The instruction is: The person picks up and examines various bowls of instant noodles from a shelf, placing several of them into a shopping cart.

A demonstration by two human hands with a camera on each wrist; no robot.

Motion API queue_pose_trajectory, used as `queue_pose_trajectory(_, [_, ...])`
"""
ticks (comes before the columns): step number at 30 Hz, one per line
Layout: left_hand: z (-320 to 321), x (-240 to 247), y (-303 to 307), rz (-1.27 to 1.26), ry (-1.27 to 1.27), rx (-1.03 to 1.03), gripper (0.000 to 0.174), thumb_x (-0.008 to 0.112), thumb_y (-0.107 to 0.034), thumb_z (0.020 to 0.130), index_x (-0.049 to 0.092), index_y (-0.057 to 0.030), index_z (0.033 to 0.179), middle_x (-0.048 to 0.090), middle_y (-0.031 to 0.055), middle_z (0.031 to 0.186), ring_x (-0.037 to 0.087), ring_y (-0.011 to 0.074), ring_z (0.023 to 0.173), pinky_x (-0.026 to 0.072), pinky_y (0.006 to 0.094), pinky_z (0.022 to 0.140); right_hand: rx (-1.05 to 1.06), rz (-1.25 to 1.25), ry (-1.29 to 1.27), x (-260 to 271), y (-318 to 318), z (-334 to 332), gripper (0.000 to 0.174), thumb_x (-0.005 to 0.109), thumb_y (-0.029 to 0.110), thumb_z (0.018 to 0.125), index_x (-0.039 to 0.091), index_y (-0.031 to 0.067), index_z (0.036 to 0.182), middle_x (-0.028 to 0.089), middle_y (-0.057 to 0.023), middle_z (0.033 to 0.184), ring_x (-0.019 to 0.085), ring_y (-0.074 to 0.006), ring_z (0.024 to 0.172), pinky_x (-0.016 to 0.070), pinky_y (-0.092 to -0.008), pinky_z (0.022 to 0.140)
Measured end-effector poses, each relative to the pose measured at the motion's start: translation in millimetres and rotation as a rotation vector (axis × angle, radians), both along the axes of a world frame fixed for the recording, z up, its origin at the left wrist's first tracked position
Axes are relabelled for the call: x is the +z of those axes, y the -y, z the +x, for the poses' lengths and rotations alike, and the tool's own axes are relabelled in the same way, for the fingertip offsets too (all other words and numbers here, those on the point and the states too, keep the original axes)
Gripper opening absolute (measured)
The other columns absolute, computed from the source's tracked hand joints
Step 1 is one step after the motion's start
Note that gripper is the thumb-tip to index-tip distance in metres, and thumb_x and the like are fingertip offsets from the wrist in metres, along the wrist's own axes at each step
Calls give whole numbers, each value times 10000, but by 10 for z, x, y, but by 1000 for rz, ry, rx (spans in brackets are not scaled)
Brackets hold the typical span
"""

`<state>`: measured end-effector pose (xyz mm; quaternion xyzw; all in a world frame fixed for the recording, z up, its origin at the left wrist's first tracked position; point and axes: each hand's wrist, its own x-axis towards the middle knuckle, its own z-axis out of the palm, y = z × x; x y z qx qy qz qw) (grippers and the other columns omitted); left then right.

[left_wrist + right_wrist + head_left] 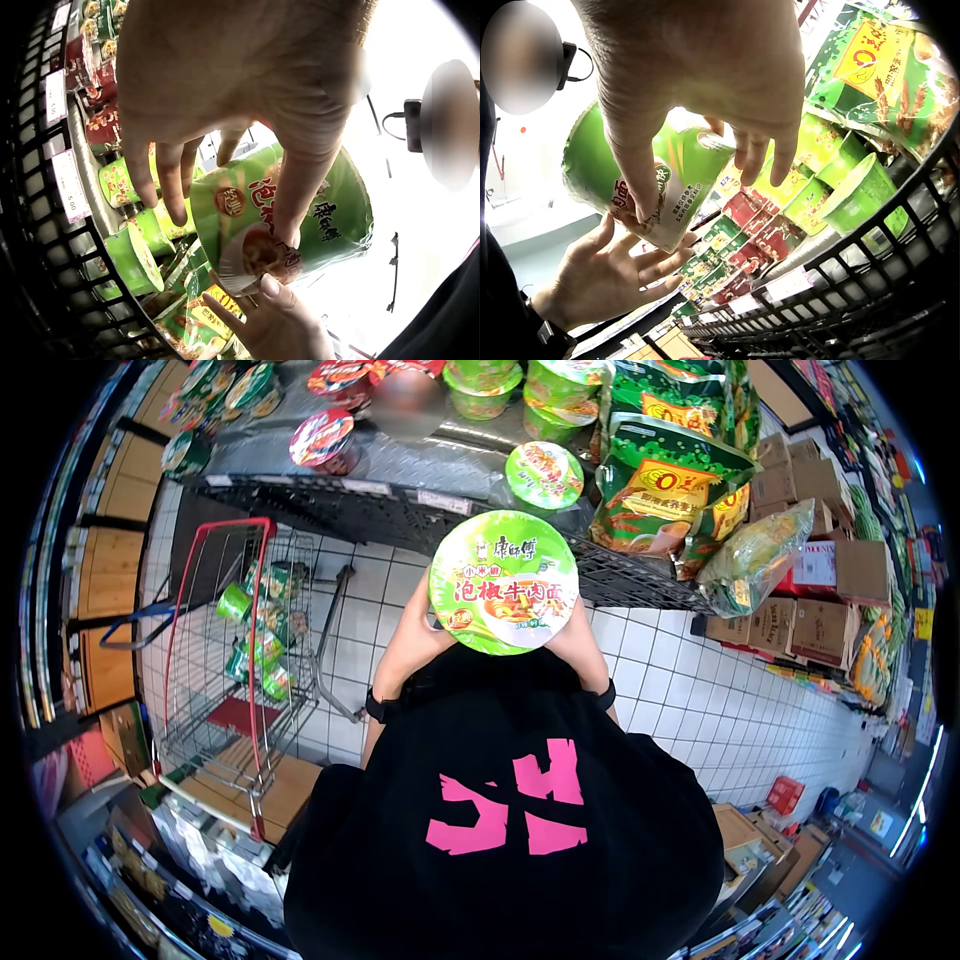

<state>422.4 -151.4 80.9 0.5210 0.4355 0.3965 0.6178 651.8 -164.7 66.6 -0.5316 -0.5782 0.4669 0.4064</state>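
A green noodle cup [503, 582] is held in front of the chest between both hands, its printed lid facing up in the head view. The left hand [412, 640] grips one side; in the left wrist view the left hand's [247, 82] thumb lies across the cup [225, 214]. On the opposite side is the right hand [582, 650]; in the right wrist view the right hand's [697, 82] thumb presses on the cup [686, 172]. The fingers behind the cup are partly hidden. Both wrists wear black bands.
A black shelf [400, 500] ahead carries green cups [545, 475], red cups [325, 440] and green bags [665, 490]. At the left stands a shopping cart [262, 690] with several green cups inside. Cardboard boxes [855, 570] are stacked at the right.
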Motion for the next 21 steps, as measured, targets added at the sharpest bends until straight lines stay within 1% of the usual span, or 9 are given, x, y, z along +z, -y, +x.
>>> queue_pose_trajectory(5, [-156,-66,360,-27,-8,102,796,764,-27,681,357,-18,1365,510,97,1278,462,155,1191,361,298,992,116,-22,9,-62,112,-141,920,822,125,621,301,7,1371,399,-178,1357,409,-299,1272,333,-361,1038])
queue_pose_trajectory(7, [-212,-76,486,-34,-33,153,799,768,-24,677,360,-21,1364,509,94,1278,456,155,1196,356,296,996,176,8,6,-61,128,-209,921,823,132,624,301,6,1371,391,-181,1363,403,-298,1276,331,-358,1039])
queue_pose_trajectory(11, [-324,-25,672,-54,-26,252,792,764,-22,682,361,-24,1364,506,93,1279,453,157,1200,352,296,999,272,5,7,-168,92,-336,909,823,137,628,310,8,1368,384,-181,1369,404,-304,1274,333,-357,1036])
queue_pose_trajectory(14, [-424,39,811,-45,-28,315,788,760,-21,687,359,-26,1366,502,95,1281,454,159,1200,351,297,1000,370,13,-28,-160,34,-487,866,817,135,638,341,4,1349,385,-183,1364,407,-313,1270,341,-357,1027])
queue_pose_trajectory(16, [-488,45,903,-23,-53,393,788,753,-20,696,350,-29,1372,496,97,1288,455,163,1202,350,299,1004,465,28,-24,-121,-33,-605,813,807,131,653,372,-5,1326,403,-178,1348,428,-317,1251,363,-356,1007])
queue_pose_trajectory(17, [-521,38,932,-22,-53,416,788,753,-20,696,350,-29,1372,496,97,1288,455,163,1202,350,299,1004,488,29,-25,-128,-60,-662,813,807,131,653,372,-5,1326,403,-178,1348,428,-317,1251,363,-356,1007])
queue_pose_trajectory(19, [-598,11,1004,7,-73,472,809,750,-22,701,325,-30,1389,491,100,1295,452,167,1209,347,306,1011,510,1,-63,-146,-84,-791,759,796,128,666,402,-10,1299,434,-168,1314,467,-313,1212,392,-356,978])
queue_pose_trajectory(21, [-681,-15,1061,13,-76,510,822,750,-22,700,313,-29,1396,487,101,1299,450,169,1212,346,309,1014,557,17,-56,-130,-121,-912,743,795,129,667,413,-8,1289,447,-162,1297,482,-311,1193,401,-355,969])
